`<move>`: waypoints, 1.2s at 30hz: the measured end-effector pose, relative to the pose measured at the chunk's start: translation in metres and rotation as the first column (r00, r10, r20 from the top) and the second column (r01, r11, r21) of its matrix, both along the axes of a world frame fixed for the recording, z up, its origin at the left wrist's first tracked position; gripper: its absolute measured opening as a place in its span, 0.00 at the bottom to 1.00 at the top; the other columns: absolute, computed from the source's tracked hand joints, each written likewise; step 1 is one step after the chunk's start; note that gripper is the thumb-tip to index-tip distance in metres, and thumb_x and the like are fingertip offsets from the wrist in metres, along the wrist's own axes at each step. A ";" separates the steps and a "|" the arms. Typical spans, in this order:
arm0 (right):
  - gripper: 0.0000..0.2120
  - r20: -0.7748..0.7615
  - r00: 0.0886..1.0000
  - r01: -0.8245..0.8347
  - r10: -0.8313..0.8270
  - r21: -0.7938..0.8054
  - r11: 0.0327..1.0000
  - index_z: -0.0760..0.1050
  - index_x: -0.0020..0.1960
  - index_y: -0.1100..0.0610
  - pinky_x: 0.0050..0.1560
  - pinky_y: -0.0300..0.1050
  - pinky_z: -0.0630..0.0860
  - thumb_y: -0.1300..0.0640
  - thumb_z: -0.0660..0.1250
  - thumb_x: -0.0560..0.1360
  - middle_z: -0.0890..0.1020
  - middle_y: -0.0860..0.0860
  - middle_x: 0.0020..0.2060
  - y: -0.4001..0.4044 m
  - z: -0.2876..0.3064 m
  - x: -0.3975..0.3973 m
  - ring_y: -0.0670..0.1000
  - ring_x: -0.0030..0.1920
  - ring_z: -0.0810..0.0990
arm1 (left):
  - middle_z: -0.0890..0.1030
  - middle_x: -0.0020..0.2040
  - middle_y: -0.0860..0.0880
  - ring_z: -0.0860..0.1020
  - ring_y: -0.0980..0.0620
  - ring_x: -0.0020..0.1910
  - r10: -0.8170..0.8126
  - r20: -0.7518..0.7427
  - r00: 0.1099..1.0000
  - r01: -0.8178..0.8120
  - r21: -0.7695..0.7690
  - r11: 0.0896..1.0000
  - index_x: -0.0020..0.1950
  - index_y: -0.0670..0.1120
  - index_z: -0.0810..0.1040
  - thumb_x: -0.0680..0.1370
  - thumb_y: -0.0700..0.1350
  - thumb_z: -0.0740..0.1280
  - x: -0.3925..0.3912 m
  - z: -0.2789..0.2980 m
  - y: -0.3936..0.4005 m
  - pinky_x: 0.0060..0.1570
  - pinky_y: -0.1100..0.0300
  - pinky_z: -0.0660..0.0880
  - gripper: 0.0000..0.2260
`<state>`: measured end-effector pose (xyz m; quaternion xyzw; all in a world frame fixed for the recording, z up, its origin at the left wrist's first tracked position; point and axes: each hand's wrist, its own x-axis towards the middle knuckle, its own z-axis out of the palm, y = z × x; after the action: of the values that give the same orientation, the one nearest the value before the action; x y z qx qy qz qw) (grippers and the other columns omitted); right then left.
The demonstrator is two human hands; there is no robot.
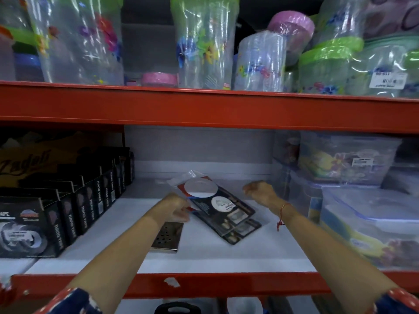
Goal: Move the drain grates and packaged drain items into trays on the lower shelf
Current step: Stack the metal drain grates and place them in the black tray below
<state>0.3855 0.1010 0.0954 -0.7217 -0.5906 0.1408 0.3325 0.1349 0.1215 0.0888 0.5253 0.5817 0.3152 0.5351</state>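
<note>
A stack of packaged drain items (221,208) in clear bags with dark cards lies tilted on the white shelf board (204,257). My left hand (175,206) grips the stack's left edge, fingers closed on the plastic. A square metal drain grate (167,236) with small holes lies flat just below that hand, partly hidden by my forearm. My right hand (260,191) hovers to the right of the stack, apart from it, fingers curled with nothing seen in them.
Black nano tape boxes (68,211) line the left side. Clear lidded plastic containers (362,211) are stacked at the right. An orange beam (204,284) edges the shelf front; another orange beam (204,107) runs above, carrying wrapped plastic jars (204,41).
</note>
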 end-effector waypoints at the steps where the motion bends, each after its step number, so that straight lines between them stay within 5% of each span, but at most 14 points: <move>1: 0.11 -0.010 1.000 -0.012 0.011 -0.035 0.999 0.82 0.56 0.59 0.63 0.41 0.69 0.59 0.64 0.77 0.80 0.55 0.60 0.004 0.000 0.004 0.53 0.63 0.77 | 0.75 0.39 0.40 0.77 0.45 0.38 0.011 0.026 1.000 -0.010 -0.027 1.000 0.45 0.37 0.72 0.78 0.33 0.62 0.004 0.001 0.000 0.37 0.55 0.75 0.03; 6: 0.07 -0.140 0.989 -0.080 0.057 -0.170 0.982 0.73 0.41 0.53 0.44 0.40 0.70 0.63 0.63 0.76 0.74 0.54 0.44 0.021 -0.002 0.006 0.50 0.46 0.72 | 0.78 0.47 0.38 0.79 0.43 0.42 0.084 -0.019 0.996 -0.083 0.056 0.995 0.46 0.36 0.74 0.75 0.33 0.66 0.018 -0.002 0.012 0.48 0.50 0.78 0.02; 9: 0.08 -0.235 0.969 -0.121 0.074 -0.192 0.974 0.78 0.36 0.59 0.43 0.42 0.75 0.56 0.72 0.70 0.80 0.56 0.39 0.042 -0.016 0.013 0.52 0.39 0.77 | 0.78 0.44 0.39 0.77 0.45 0.38 0.126 0.074 0.989 -0.132 0.078 0.988 0.46 0.36 0.74 0.77 0.34 0.65 0.026 -0.007 0.012 0.36 0.57 0.79 0.01; 11: 0.11 -0.378 0.924 -0.158 0.067 -0.214 0.964 0.81 0.44 0.64 0.49 0.46 0.80 0.56 0.75 0.69 0.84 0.58 0.42 0.039 -0.016 0.011 0.55 0.43 0.82 | 0.75 0.37 0.40 0.74 0.46 0.33 0.184 0.185 0.965 -0.197 0.049 0.979 0.42 0.36 0.72 0.79 0.33 0.61 0.029 -0.012 0.013 0.24 0.60 0.76 0.06; 14: 0.13 -0.578 0.814 -0.235 0.055 -0.241 0.942 0.75 0.56 0.69 0.39 0.42 0.82 0.64 0.69 0.74 0.82 0.57 0.41 0.027 -0.012 0.007 0.52 0.41 0.82 | 0.72 0.35 0.39 0.73 0.45 0.32 0.270 0.252 0.929 -0.278 -0.002 0.960 0.40 0.36 0.66 0.79 0.29 0.55 0.030 -0.017 0.015 0.21 0.59 0.75 0.09; 16: 0.12 -0.648 0.760 -0.249 0.046 -0.225 0.942 0.74 0.58 0.69 0.43 0.41 0.82 0.67 0.67 0.75 0.81 0.56 0.42 0.024 -0.012 0.009 0.52 0.43 0.81 | 0.72 0.36 0.38 0.73 0.44 0.33 0.280 0.243 0.929 -0.284 -0.017 0.959 0.38 0.37 0.62 0.78 0.27 0.54 0.031 -0.019 0.016 0.26 0.55 0.78 0.11; 19: 0.07 -0.683 0.731 -0.199 0.008 -0.201 0.959 0.76 0.53 0.65 0.57 0.50 0.79 0.69 0.66 0.75 0.82 0.59 0.53 0.018 -0.013 0.012 0.55 0.52 0.81 | 0.75 0.36 0.37 0.75 0.43 0.35 0.229 0.223 0.948 -0.231 -0.019 0.973 0.39 0.34 0.67 0.77 0.27 0.58 0.032 -0.025 0.014 0.54 0.45 0.78 0.08; 23: 0.12 -0.704 0.709 -0.145 -0.040 -0.200 0.969 0.73 0.61 0.66 0.35 0.41 0.78 0.69 0.62 0.77 0.82 0.60 0.53 0.000 -0.016 0.022 0.49 0.39 0.78 | 0.75 0.37 0.37 0.76 0.43 0.36 0.193 0.232 0.953 -0.185 -0.058 0.981 0.40 0.34 0.72 0.78 0.30 0.61 0.036 -0.028 0.001 0.64 0.41 0.71 0.06; 24: 0.09 -0.699 0.713 -0.126 -0.061 -0.213 0.969 0.75 0.56 0.65 0.32 0.39 0.77 0.69 0.61 0.78 0.81 0.59 0.51 -0.006 -0.016 0.026 0.48 0.37 0.77 | 0.75 0.36 0.38 0.76 0.42 0.38 0.193 0.234 0.953 -0.180 -0.076 0.981 0.42 0.34 0.72 0.78 0.30 0.61 0.039 -0.027 -0.004 0.64 0.42 0.71 0.05; 27: 0.13 -0.722 0.683 -0.083 -0.113 -0.230 0.970 0.74 0.39 0.59 0.26 0.35 0.76 0.69 0.58 0.79 0.78 0.53 0.38 -0.024 -0.019 0.037 0.47 0.35 0.74 | 0.75 0.36 0.39 0.76 0.41 0.47 0.219 0.262 0.940 -0.210 -0.063 0.976 0.45 0.34 0.71 0.76 0.27 0.61 0.050 -0.025 -0.014 0.60 0.42 0.73 0.05; 30: 0.06 -0.702 0.692 0.002 -0.171 -0.234 0.972 0.77 0.49 0.66 0.32 0.40 0.78 0.70 0.61 0.78 0.79 0.55 0.38 -0.036 -0.026 0.048 0.50 0.36 0.76 | 0.78 0.48 0.35 0.76 0.41 0.49 0.269 0.299 0.916 -0.274 -0.023 0.961 0.45 0.34 0.72 0.76 0.25 0.61 0.052 -0.019 -0.015 0.58 0.44 0.75 0.05; 32: 0.08 -0.680 0.706 0.043 -0.199 -0.239 0.970 0.75 0.55 0.67 0.28 0.42 0.79 0.71 0.62 0.77 0.79 0.57 0.38 -0.044 -0.030 0.055 0.52 0.35 0.77 | 0.77 0.58 0.32 0.78 0.40 0.48 0.284 0.295 0.912 -0.304 0.024 0.952 0.49 0.31 0.75 0.76 0.27 0.61 0.044 -0.011 -0.012 0.47 0.52 0.80 0.05; 34: 0.04 -0.664 0.718 0.058 -0.208 -0.241 0.969 0.74 0.49 0.67 0.21 0.37 0.75 0.72 0.61 0.77 0.78 0.57 0.36 -0.057 -0.031 0.058 0.51 0.34 0.77 | 0.79 0.54 0.33 0.77 0.43 0.42 0.338 0.294 0.894 -0.373 0.071 0.925 0.41 0.33 0.75 0.75 0.28 0.64 0.032 -0.001 -0.008 0.28 0.57 0.78 0.04; 36: 0.06 -0.644 0.733 0.081 -0.220 -0.239 0.968 0.73 0.45 0.66 0.18 0.34 0.73 0.73 0.60 0.76 0.77 0.57 0.34 -0.066 -0.031 0.058 0.51 0.29 0.77 | 0.78 0.44 0.36 0.75 0.46 0.35 0.399 0.304 0.865 -0.450 0.117 0.885 0.32 0.38 0.69 0.75 0.27 0.64 0.018 0.008 -0.004 0.24 0.58 0.76 0.13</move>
<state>0.4440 0.0346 0.0639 -0.6984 -0.3558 0.4183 0.4590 0.1530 0.1171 0.0970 0.3826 0.5729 0.5467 0.4759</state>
